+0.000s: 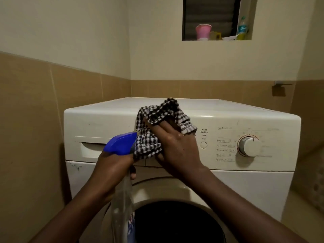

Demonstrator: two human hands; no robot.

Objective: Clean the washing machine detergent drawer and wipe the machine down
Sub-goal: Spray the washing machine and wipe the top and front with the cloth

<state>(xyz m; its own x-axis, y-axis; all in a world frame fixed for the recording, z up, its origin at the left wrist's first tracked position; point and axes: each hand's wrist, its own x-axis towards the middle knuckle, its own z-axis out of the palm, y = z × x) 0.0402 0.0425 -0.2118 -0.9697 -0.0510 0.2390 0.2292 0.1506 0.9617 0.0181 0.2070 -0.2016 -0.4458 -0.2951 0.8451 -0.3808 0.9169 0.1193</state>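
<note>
- The right hand [177,148] is pressing a checked cloth [157,127], bunched in its grip, against the washing machine [263,190] panel at frame centre; soft and limp, it is best held bunched.
- The left hand [114,169] is gripping a spray bottle [121,142] by the neck; it is probably light and slippery.
- The detergent drawer [91,148] is sitting closed at centre left.

1. The washer [175,109] stands in a corner, with walls to its left and behind it.
2. On its front panel the drawer [91,148] lies left and the dial [249,146] right, with a button [203,145] between.
3. The cloth [157,127] lies against the panel's middle, under the right hand [177,148].
4. The left hand [112,171] holds a spray bottle [122,172] before the drawer, just left of the cloth.
5. The door [175,216] sits below the panel.
6. A niche [217,18] above and behind holds a cup [203,31] left of a bottle [242,28].
</note>
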